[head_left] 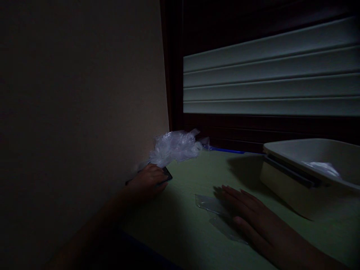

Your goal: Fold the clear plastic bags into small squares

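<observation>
Two hands: both were bare, reaching over the pale green tabletop in dim light
Left hand: lay over a dark flat object beside the wall; its fingers bent across it, though whether they clenched it or merely rested could not be told
Right hand: stretched out with the fingers extended and released, clutching nothing visible; contact with the plastic was unclear
Clear plastic: a far piece and a near piece lay flat by the right fingertips, partly in shadow
Plastic handling: both pieces seemed light, thin and slippery, likely best pinched by a free left edge
Dark object handling: probably stiff and perhaps breakable; its exposed right edge looked the surest hold
Crumpled heap: clear plastic sat in the far corner, apparently soft and nearly weightless
White tub: stood at the right, something shiny inside
</observation>
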